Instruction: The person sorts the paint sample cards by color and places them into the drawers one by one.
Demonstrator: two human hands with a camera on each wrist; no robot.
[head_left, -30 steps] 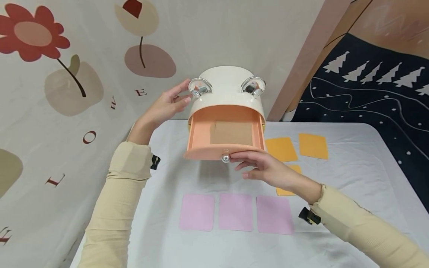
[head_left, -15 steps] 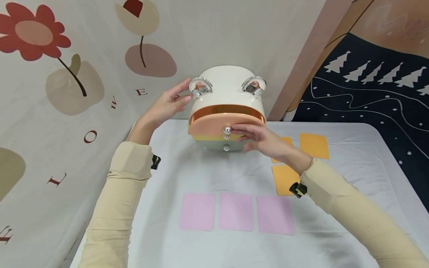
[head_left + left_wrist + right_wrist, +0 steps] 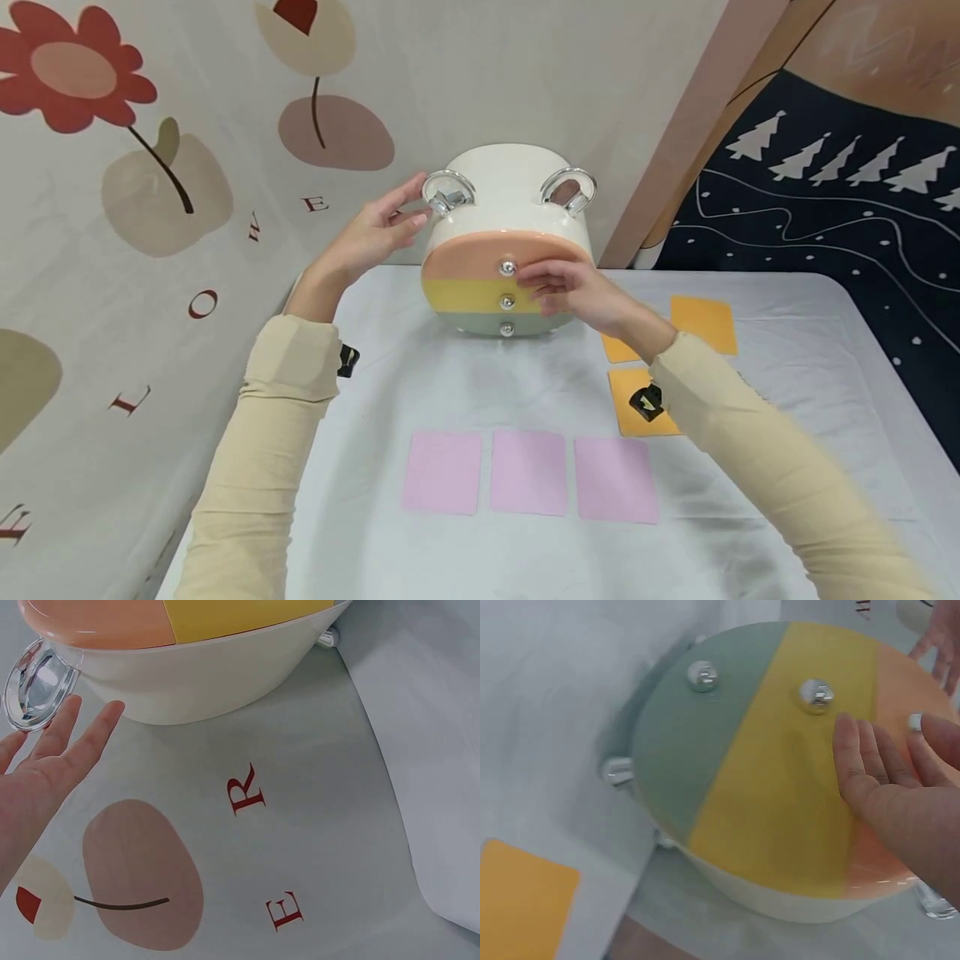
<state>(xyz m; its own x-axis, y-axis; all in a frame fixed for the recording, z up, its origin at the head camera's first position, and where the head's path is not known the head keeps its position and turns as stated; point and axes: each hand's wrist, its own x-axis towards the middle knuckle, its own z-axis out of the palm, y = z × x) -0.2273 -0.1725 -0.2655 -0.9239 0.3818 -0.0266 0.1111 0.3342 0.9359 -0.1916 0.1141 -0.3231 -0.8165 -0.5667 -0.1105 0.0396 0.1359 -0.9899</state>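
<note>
A rounded cabinet with a white shell and silver ring-shaped ears stands at the back of the table. Its front has peach, yellow and green drawers, each with a silver knob. All three sit flush. My right hand reaches to the front, its fingertips at the peach drawer's knob; no curled grip on it shows. My left hand is extended at the left ear, fingertips at or near it; contact is hard to tell.
Pink square cards lie in a row before the cabinet. Orange cards lie right of it, partly behind my right forearm. A light wall cloth with printed flowers rises right behind the cabinet; a dark tree-patterned cloth hangs at right.
The peach drawer, pulled out with a brown card inside, has slid in until flush. My right hand moved away from me with it. My left hand stayed at the ear.
</note>
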